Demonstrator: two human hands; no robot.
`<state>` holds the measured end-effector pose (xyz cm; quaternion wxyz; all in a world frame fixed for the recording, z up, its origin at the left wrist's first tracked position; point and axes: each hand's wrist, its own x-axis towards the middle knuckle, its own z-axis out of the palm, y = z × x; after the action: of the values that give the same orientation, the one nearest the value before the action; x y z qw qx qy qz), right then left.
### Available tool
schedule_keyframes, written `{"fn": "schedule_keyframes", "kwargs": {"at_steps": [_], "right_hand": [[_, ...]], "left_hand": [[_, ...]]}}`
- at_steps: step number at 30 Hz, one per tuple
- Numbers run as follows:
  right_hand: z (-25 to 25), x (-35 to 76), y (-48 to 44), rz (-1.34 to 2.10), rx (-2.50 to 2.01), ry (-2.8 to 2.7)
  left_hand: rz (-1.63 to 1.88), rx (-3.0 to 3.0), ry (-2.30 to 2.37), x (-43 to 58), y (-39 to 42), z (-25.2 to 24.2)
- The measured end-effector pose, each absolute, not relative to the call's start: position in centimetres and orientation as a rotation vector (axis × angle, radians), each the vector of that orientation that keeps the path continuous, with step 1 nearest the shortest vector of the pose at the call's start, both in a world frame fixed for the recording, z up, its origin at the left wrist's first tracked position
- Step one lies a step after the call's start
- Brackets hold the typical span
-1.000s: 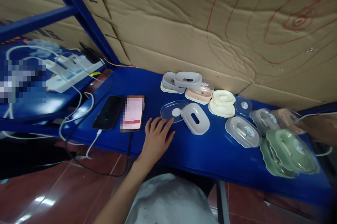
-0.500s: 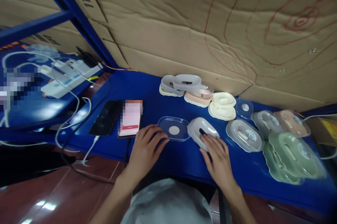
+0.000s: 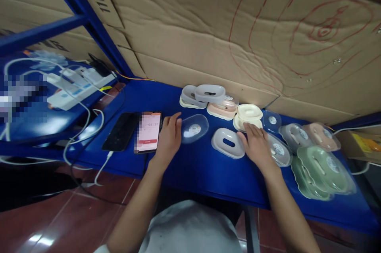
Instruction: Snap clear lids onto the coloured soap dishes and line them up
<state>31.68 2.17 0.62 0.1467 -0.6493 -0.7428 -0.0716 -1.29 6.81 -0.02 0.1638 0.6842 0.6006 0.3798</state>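
Observation:
My left hand (image 3: 169,136) is closed at the left end of a clear plastic lid (image 3: 202,124) with a round printed sticker. The lid looks tilted above the blue table. My right hand (image 3: 254,142) has its fingers stretched out over the near edge of a cream soap dish base (image 3: 238,123); whether they touch it I cannot tell. A cream inner tray (image 3: 251,111) lies partly on that base. Left of my right thumb, a grey soap dish tray (image 3: 220,142) with an oval slot rests on the table, not held.
Grey trays (image 3: 210,92) and a pink soap dish (image 3: 222,109) stand by the cardboard wall (image 3: 178,27). Lidded grey and green soap dishes (image 3: 324,169) crowd the right. Two phones (image 3: 119,132) and a white cable (image 3: 104,165) lie left. A power strip (image 3: 71,94) is farther left.
The clear lid has been turned over and raised by my left hand. My right hand has let go of the grey tray, which now lies flat, and moved forward and right to the cream dish.

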Motion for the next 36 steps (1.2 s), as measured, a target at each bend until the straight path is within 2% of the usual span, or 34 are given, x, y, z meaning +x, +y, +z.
{"fn": "schedule_keyframes", "kwargs": {"at_steps": [5, 9, 12, 16, 20, 23, 26, 29, 36], "right_hand": [[0.1, 30.4, 1.9, -0.143, -1.918, -2.22], [0.8, 29.9, 1.3, 0.032, -1.782, -2.26], [1.4, 30.0, 1.2, 0.287, -1.566, -2.271], [1.6, 30.6, 1.1, 0.576, -1.369, -2.208], [0.5, 30.8, 1.2, 0.493, -1.474, -2.111], [-0.3, 30.6, 1.1, 0.577, -1.458, -2.143], [-0.2, 30.5, 1.0, 0.684, -1.436, -2.05], [0.7, 30.7, 0.6, 0.623, -1.475, -1.98], [0.7, 28.1, -3.0, 0.384, -1.392, -2.359]], "left_hand": [[1.058, 2.234, 1.669, 0.0, 4.8, 0.2], [0.742, 2.632, 1.196, 2.6, 1.4, 0.4], [0.575, 2.722, 0.999, 4.0, -0.3, 0.1], [0.725, 2.639, 0.928, 3.3, -1.9, -0.1], [1.042, 2.495, 1.002, 2.0, -2.6, 0.6], [1.115, 2.482, 1.107, 2.3, -1.8, 0.9], [1.059, 2.546, 1.093, 3.1, -0.5, 0.8], [0.982, 2.62, 1.046, 3.4, 0.4, 0.4], [0.697, 2.659, 0.911, 1.9, 0.8, -0.8]]}}
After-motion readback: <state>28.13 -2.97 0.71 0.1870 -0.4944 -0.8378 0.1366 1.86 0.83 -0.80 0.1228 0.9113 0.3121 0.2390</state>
